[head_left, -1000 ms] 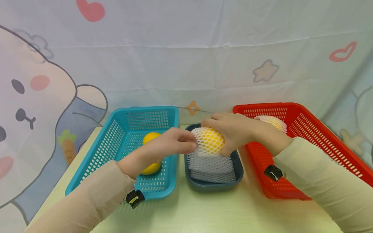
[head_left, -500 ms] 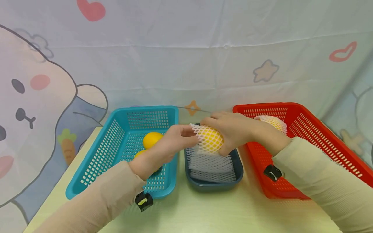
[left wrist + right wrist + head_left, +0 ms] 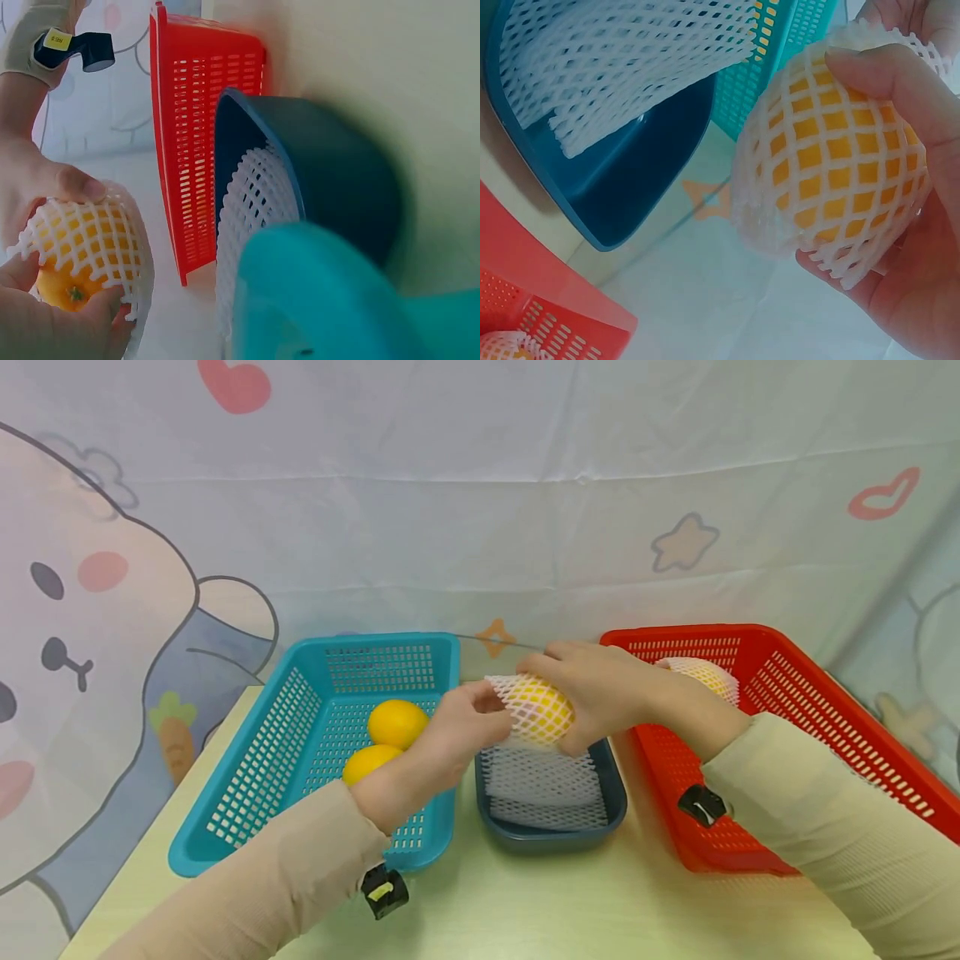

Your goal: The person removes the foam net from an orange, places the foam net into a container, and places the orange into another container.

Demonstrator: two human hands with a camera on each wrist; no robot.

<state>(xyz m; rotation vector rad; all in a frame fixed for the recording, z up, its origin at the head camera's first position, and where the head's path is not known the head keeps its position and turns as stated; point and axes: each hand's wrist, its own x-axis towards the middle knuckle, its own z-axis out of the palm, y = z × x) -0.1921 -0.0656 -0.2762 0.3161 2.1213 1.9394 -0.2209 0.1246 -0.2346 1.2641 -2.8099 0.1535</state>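
Note:
A yellow-orange citrus fruit [image 3: 551, 708] sits inside a white foam net sleeve [image 3: 817, 150] above the dark blue bin. My right hand [image 3: 596, 689] grips the sleeved fruit from the right, thumb and fingers around it. With its thumb and fingers, my left hand [image 3: 465, 727] pinches the sleeve's open edge at the left. In the left wrist view the fruit's stem end [image 3: 75, 293] shows through that opening. Below, the dark blue bin [image 3: 551, 841] holds more flat foam net sleeves [image 3: 543, 789].
At the left stands a turquoise basket [image 3: 255, 760] with two bare yellow fruits [image 3: 396, 723], partly behind my left arm. A red basket [image 3: 678, 835] at the right holds another sleeved fruit [image 3: 705, 677], under my right forearm. A printed curtain [image 3: 450, 527] hangs behind the table.
My left hand has shifted slightly right and turned, drawing the sleeve's edge out at the left of the fruit. My right hand keeps its grip almost in place.

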